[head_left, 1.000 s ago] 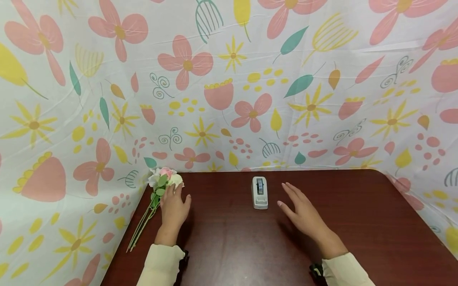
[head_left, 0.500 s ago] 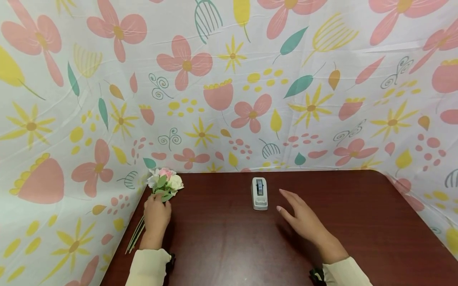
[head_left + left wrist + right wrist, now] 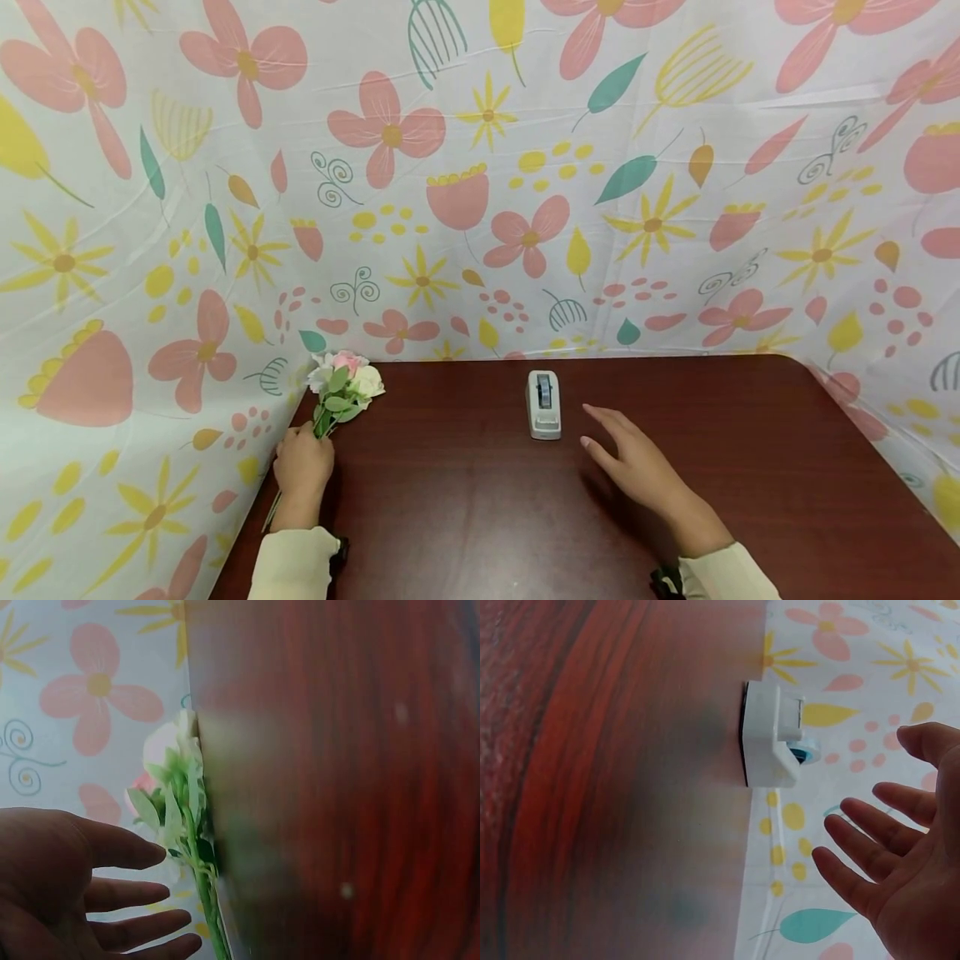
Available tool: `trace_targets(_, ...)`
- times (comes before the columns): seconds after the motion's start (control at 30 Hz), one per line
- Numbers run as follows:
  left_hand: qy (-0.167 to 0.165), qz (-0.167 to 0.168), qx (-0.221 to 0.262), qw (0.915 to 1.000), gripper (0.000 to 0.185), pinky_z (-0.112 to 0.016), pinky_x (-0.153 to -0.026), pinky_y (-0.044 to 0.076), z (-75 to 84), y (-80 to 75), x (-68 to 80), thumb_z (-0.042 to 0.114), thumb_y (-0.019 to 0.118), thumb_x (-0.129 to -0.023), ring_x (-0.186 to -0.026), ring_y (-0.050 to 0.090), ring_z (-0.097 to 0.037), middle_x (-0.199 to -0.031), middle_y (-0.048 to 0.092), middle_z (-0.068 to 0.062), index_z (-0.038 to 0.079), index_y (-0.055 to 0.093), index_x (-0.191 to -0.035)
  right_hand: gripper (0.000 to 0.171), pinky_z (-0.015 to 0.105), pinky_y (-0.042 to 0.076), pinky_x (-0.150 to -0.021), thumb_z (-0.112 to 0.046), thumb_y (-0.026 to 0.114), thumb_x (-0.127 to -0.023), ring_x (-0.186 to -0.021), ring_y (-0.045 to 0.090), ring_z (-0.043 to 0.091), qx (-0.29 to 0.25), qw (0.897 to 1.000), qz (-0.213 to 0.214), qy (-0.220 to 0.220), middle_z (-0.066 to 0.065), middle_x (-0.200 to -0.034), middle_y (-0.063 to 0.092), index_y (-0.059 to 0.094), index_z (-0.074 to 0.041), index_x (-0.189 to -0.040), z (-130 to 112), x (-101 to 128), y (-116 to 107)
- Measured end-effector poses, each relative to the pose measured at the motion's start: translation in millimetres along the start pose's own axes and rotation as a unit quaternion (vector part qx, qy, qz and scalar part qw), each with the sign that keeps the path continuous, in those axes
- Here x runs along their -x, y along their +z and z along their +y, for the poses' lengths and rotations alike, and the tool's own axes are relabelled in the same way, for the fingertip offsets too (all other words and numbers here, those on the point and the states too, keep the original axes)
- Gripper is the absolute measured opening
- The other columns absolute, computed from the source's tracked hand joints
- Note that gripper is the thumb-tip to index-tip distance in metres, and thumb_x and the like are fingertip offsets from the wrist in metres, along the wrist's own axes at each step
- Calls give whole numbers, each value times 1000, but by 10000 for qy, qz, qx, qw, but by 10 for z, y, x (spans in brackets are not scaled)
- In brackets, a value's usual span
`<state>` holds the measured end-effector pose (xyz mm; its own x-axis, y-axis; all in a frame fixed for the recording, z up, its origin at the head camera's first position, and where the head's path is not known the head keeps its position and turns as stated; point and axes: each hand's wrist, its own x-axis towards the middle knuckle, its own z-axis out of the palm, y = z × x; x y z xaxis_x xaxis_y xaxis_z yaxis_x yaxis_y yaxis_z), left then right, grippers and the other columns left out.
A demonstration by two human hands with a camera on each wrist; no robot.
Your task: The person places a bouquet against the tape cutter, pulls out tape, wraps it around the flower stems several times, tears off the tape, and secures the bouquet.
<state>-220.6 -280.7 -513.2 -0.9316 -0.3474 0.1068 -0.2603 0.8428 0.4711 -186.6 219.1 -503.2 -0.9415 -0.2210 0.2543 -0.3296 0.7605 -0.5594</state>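
Note:
A small bunch of flowers [image 3: 347, 392] with white, pink and cream blooms and green leaves lies at the table's left edge. Over its stems is my left hand [image 3: 303, 462], which hides part of them in the head view. The left wrist view has that hand [image 3: 97, 892] with fingers extended and spread, fingertips right beside the green stems [image 3: 206, 907]. A white tape dispenser [image 3: 544, 406] holding a roll of tape stands at the back middle. To its right hovers my right hand [image 3: 637, 462], fingers straight and holding nothing, apart from the dispenser [image 3: 765, 739] in the right wrist view.
The dark reddish-brown wooden table [image 3: 465, 492] reaches back to a white cloth [image 3: 480, 317] printed with flowers and leaves. This cloth hangs behind the table and along its left and right sides.
My left hand has moved left and toward me, from beside the blooms down over the stems. My right hand has dropped slightly toward me. Flowers and tape dispenser stay in place.

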Motion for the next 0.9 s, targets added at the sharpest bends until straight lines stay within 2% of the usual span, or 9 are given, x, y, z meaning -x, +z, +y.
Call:
trace_targets(0.17, -112, -42, -140, 9998, 35, -69, -76, 48, -102, -48, 10, 15, 50, -96, -99, 58, -56, -114, 59, -37, -9, 61, -119, 57, 59, 46, -104, -37, 61, -101, -130, 57, 34, -98, 9999, -14, 29, 12, -141, 57, 45, -15, -152, -12, 31, 5)
trace_targets(0.3, -230, -304, -251, 9990, 28, -61, -65, 50, -190, -81, 22, 12, 52, -94, -88, 62, -50, -103, 63, -35, -7, 64, -110, 52, 57, 49, -100, -30, 64, -101, -123, 62, 33, -225, 9997, 73, -12, 11, -133, 63, 49, -14, -148, -35, 62, 24)
trace_targets(0.5, -281, -558, -346, 9974, 35, -58, -65, 51, -268, -147, 48, 3, 48, -92, -87, 64, -48, -106, 65, -35, -5, 62, -123, 53, 55, 50, -99, -30, 64, -101, -116, 66, 27, -616, 9981, 52, -2, 9, -128, 66, 47, -16, -149, -61, 110, 61)
trace_targets(0.6, -263, -687, -382, 9966, 34, -56, -64, 51, -294, -194, 51, 2, 48, -93, -84, 64, -46, -106, 65, -35, -7, 61, -123, 52, 54, 52, -97, -29, 63, -101, -111, 68, 23, -762, 9971, 43, -25, 8, -126, 67, 47, -16, -149, -65, 124, 79)
trace_targets(0.7, -239, -827, -441, 9953, 29, -54, -63, 51, -325, -230, 40, 2, 49, -93, -80, 64, -44, -101, 65, -34, -8, 64, -116, 52, 53, 52, -96, -30, 62, -102, -109, 68, 22, -834, 9965, 25, -33, 8, -126, 67, 47, -16, -149, -64, 136, 96)
trace_targets(0.9, -293, -1001, -489, 9933, 19, -49, -58, 50, -359, -258, -10, 2, 50, -93, -73, 63, -39, -91, 66, -30, -6, 66, -98, 52, 55, 52, -95, -35, 62, -102, -119, 63, 29, -823, 9966, 87, 14, 8, -134, 61, 48, -18, -149, -56, 151, 136)
